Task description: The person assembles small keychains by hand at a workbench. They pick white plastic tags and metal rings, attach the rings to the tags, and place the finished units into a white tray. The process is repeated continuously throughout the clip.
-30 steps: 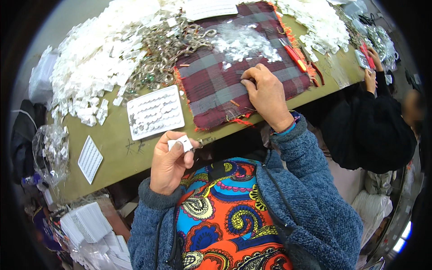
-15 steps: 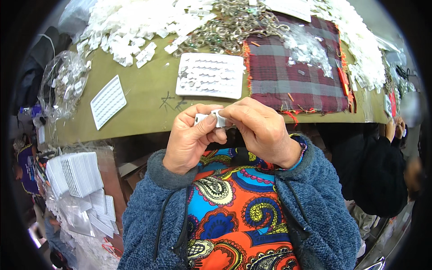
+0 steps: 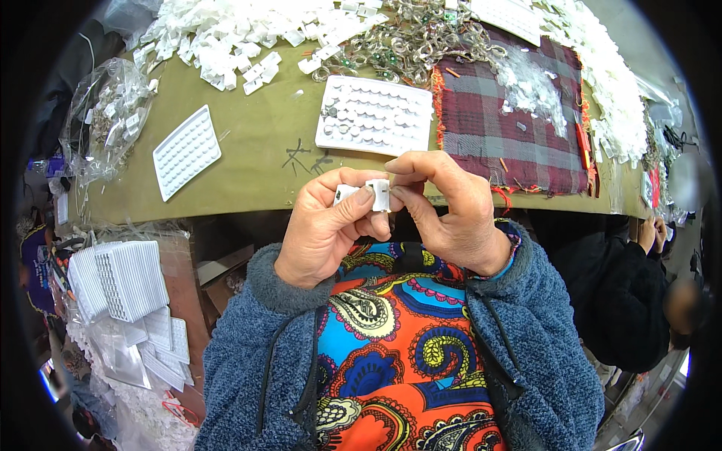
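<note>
My left hand point(image 3: 320, 229) pinches a small white plastic housing point(image 3: 380, 197) between thumb and fingers, just in front of the table edge. Small dark slots or marks show on its white faces. Close against its right side is my right hand point(image 3: 459, 214), with thumb and fingertips drawn together and the index finger arched above. Whatever lies between those fingertips is too small to make out. Beyond the hands, on the table, lies a white tray point(image 3: 353, 143) with rows of round pockets, some holding small silvery discs.
A second white tray point(image 3: 186, 154) lies at left. White plastic pieces point(image 3: 218, 45) and coiled clear wires point(image 3: 429, 45) heap at the back. A plaid cloth point(image 3: 481, 113) bears small clear pieces. Stacked trays point(image 3: 124, 278) stand lower left. Another person's hands point(image 3: 653, 234) are at far right.
My right hand's fingers have shifted from over the white housing to its right side, uncovering more of its face. The whole view has shifted slightly.
</note>
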The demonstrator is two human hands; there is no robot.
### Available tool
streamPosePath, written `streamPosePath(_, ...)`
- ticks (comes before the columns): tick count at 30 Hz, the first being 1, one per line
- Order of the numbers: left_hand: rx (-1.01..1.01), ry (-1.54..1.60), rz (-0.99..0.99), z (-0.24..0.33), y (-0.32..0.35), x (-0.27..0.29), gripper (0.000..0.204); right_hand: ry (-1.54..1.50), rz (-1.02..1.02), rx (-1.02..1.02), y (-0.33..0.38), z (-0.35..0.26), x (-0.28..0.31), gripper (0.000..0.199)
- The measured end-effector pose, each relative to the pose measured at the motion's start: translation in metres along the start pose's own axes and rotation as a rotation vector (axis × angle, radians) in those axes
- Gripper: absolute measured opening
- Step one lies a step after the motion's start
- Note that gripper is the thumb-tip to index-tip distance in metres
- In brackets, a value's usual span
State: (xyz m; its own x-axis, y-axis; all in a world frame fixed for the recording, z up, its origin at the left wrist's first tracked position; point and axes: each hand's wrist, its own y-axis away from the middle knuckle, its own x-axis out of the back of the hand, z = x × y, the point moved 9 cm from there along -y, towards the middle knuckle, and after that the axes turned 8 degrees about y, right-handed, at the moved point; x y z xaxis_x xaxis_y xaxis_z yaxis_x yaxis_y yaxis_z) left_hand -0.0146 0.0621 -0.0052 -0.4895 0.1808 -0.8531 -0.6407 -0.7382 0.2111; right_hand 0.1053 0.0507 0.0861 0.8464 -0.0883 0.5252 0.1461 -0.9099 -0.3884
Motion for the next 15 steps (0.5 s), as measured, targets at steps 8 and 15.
streamPosePath(8, 0.016, 0.086, -0.092, 0.0, -0.004, -0.008, 0.029, -0.226, 0.058, -0.048, 0.002, 0.014, 0.006, 0.031)
streamPosePath(15, 0.058, 0.044, -0.055, -0.007, -0.005, -0.012, 0.024, 0.03, -0.126, 0.158, -0.006, -0.013, 0.015, 0.032)
